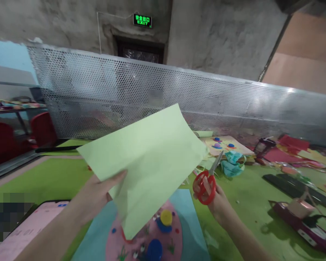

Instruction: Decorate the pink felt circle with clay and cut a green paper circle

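Note:
My left hand (108, 188) pinches a sheet of light green paper (152, 145) near its lower left edge and holds it up, tilted, above the table. In my right hand (209, 192) is a pair of scissors (205, 186) with red handles. Their blades point up and away, to the right of the paper, and look closed or nearly so. Below the paper lies a pink clay-decorated disc (111, 243) with a yellow and a blue round piece, set on a blue sheet (191, 217). The paper hides part of the disc.
A crumpled teal face mask (232, 163) lies beyond the scissors, near a decorated card (233, 142). At right sit a purple power strip (301, 224) and dark flat bars (296, 185). A phone (32, 228) lies at lower left. A perforated metal partition (97, 87) stands behind the table.

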Demonstrator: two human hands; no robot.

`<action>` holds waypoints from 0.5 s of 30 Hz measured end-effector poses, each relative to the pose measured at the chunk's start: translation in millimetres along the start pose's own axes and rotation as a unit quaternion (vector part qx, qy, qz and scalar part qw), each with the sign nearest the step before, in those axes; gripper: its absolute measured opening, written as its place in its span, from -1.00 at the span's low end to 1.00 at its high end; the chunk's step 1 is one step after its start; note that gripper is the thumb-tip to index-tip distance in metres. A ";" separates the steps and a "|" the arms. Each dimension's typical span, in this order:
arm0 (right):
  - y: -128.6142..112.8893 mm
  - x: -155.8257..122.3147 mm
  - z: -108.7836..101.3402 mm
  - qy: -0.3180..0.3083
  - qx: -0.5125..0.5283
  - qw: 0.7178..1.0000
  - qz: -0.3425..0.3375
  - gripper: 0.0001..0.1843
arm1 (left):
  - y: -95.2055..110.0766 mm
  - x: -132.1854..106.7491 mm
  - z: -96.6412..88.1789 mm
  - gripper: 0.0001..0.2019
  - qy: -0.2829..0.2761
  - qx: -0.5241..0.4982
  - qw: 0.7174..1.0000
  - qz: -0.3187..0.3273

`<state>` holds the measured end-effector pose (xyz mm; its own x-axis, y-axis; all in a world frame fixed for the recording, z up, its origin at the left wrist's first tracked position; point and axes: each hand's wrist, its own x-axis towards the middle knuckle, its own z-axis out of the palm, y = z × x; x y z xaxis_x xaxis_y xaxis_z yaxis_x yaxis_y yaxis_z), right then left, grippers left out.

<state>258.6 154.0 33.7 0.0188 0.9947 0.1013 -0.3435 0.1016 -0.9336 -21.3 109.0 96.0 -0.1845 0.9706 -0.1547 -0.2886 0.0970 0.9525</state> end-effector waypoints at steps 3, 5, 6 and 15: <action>-1.3 -6.5 1.8 -0.038 0.013 0.999 0.019 -0.57 | 2.8 -0.1 -2.2 -0.28 0.036 -0.003 0.999 0.017; -2.1 -9.9 2.3 -0.053 0.004 0.998 0.015 -0.58 | 2.2 0.8 -2.0 -0.25 0.058 -0.005 0.998 0.019; -2.5 -11.0 2.5 -0.055 -0.007 0.998 0.011 -0.59 | 1.7 1.2 -1.3 -0.24 0.068 -0.009 0.997 0.018; -8.5 -6.1 3.1 -0.019 -0.061 0.995 -0.074 -0.64 | 0.3 -2.4 3.5 -0.24 0.083 -0.029 0.996 -0.003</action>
<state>258.4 147.0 42.0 0.0234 0.9677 0.2509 -0.2241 0.2496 -0.9421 -17.6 107.5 97.5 -0.3331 0.9199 -0.2068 -0.3428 0.0862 0.9355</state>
